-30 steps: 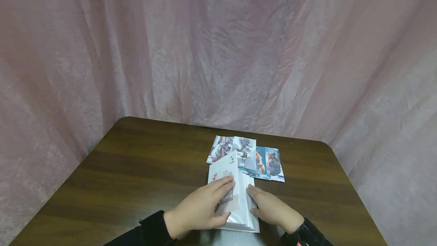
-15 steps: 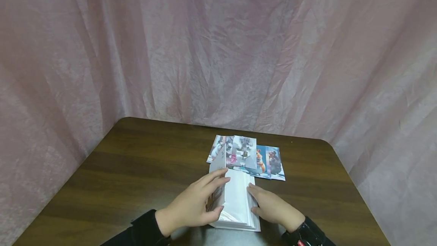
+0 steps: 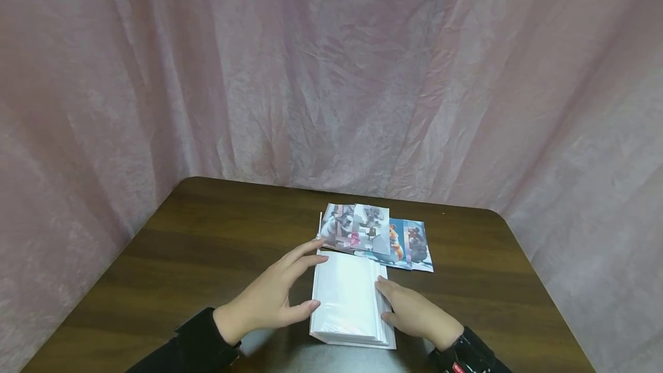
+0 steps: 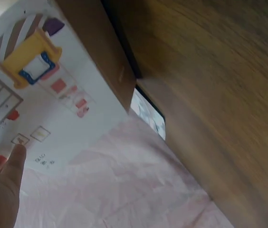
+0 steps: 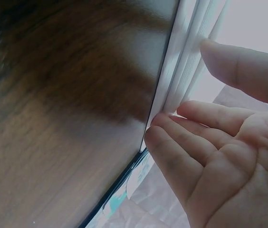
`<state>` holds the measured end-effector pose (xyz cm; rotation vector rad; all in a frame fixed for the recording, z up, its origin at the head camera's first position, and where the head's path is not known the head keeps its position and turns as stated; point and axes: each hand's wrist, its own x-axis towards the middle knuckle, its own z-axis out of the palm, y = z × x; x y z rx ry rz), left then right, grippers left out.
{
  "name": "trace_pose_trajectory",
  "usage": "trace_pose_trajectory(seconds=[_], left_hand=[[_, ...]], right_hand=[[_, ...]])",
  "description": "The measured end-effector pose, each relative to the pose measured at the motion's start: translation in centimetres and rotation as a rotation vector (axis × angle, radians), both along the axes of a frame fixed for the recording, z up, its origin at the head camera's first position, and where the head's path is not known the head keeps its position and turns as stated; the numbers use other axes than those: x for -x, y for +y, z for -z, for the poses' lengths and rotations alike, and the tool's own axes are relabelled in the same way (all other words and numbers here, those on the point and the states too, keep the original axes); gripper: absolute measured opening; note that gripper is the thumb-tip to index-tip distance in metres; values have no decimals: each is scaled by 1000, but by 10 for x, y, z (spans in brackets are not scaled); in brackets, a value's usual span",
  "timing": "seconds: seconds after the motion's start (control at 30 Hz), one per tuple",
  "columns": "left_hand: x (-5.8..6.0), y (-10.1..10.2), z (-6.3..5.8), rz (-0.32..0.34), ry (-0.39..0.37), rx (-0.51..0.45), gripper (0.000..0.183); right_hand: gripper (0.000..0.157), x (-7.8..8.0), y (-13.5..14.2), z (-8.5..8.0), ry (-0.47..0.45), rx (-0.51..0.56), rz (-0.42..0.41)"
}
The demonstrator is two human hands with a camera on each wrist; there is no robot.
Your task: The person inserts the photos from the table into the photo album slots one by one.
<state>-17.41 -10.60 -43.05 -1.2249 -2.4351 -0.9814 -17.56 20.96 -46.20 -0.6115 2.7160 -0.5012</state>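
Note:
A thick white photo album [image 3: 346, 298] lies on the table, its top page showing a glossy clear sleeve. Its front cover [image 4: 72, 114], printed with drawn furniture, stands raised at the left side, nearly edge-on in the head view. My left hand [image 3: 274, 291] is at that cover, fingers extended and spread; in the left wrist view a fingertip meets the printed face. Along the album's right edge my right hand [image 3: 416, 312] rests with straight fingers against the page stack, thumb apart from them in the right wrist view.
Several picture cards lie overlapping just behind the album, among them a greyish-pink card [image 3: 372, 228] and a blue card with an orange animal [image 3: 396, 243]. The brown wooden table [image 3: 217, 235] ends at a pink curtain [image 3: 331, 73] behind.
The album's cover has swung left from leaning over the pages to nearly upright, baring the sleeve page. My left hand moved left with it; my right hand stayed at the right edge.

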Motion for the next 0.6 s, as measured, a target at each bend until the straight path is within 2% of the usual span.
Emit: trace_pose_trajectory(seconds=[0.2,0.4,0.6], left_hand=[[1,-12,0,-22,-49,5,67],[1,-21,4,-20,-115,-54,63],[4,-25,8,-104,-144,-119,54]], right_hand=[[60,0,0,0,3,-1,-7],[61,-1,0,-1,-1,5,2],[61,-1,-1,1,-6,-3,0]])
